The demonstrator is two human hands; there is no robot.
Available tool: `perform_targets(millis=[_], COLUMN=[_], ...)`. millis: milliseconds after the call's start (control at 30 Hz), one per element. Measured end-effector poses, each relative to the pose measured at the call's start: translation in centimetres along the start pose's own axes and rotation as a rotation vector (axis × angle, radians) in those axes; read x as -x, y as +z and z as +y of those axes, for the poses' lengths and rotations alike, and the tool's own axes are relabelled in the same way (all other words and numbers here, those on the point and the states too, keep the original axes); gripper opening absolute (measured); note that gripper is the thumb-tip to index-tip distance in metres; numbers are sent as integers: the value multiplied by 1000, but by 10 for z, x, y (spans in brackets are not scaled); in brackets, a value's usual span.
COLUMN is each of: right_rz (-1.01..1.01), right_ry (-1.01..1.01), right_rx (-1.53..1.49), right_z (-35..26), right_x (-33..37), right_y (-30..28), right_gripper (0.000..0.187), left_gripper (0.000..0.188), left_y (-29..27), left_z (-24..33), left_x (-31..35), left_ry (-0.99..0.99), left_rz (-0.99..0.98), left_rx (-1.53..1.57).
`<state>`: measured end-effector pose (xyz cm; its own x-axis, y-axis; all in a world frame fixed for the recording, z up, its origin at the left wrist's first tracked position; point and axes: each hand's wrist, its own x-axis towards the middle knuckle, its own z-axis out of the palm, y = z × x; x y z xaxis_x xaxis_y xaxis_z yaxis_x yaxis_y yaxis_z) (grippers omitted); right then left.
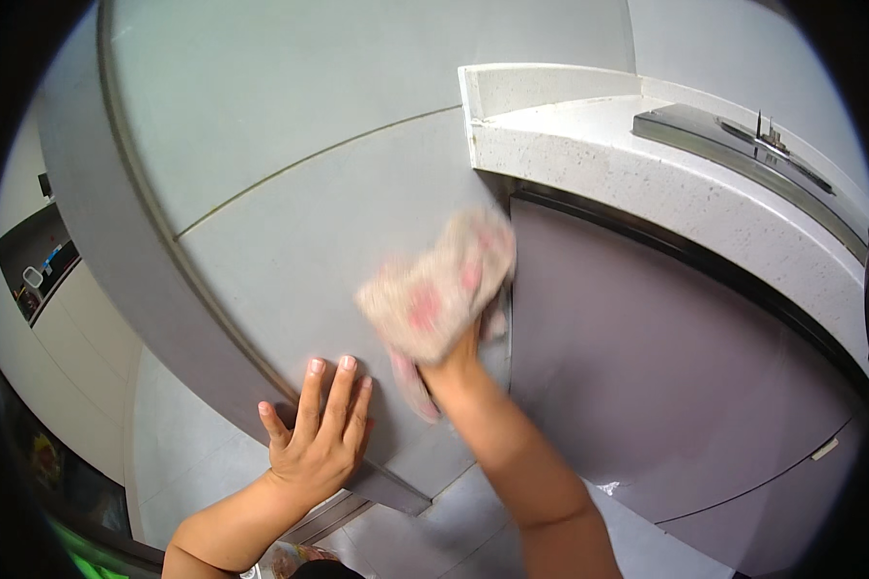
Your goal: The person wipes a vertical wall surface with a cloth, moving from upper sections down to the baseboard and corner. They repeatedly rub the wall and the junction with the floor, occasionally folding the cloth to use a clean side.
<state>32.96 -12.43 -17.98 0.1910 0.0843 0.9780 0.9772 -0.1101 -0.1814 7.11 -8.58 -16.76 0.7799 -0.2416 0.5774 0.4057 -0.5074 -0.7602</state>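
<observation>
Pale cloth with pink patches (425, 304) lies bunched against the grey tiled wall (290, 275), beside the cabinet's edge. My right hand (457, 359) is mostly covered by it and presses it to the wall; the fingers are hidden and the cloth is smeared by motion. One loose end of the cloth hangs below the wrist. Lower and to the left, my left hand (319, 439) rests flat on the same wall near its corner, fingers spread, holding nothing.
At the right, a speckled white countertop (570, 145) with a raised edge carries a steel cooktop (753, 159). Under it stands a grey-mauve cabinet front (666, 376). On the far left are pale cabinets (82, 372) with an open niche (39, 265). Light floor tiles (463, 526) show below.
</observation>
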Motion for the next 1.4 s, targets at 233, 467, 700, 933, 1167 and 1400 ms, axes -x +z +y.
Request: perform_targets(millis=[233,467,700,933,1167,1400], right_rz=[-2,74,-56,-107,169,132], right_ry=[166,418,554,690,409,-6], right_rx=[289,60,142,-694,-260,923], right_z=[-9,-7,14,38,-7,-8], right_x=[-47,-67,-60,-26,-19,-27], right_y=[16,-32,-20,-19,-101,-187], right_gripper=[41,38,47,52,48,72], left_gripper=[42,34,32,30,34,34], left_y=[5,4,4,5,6,7], left_z=[3,10,5,5,2,8], left_x=[-5,3,0,-3,1,-5], left_ry=[-2,-1,-6,-11,-77,-103], left_rz=[-13,13,16,63,68,114], left_rx=[48,48,60,73,132,173])
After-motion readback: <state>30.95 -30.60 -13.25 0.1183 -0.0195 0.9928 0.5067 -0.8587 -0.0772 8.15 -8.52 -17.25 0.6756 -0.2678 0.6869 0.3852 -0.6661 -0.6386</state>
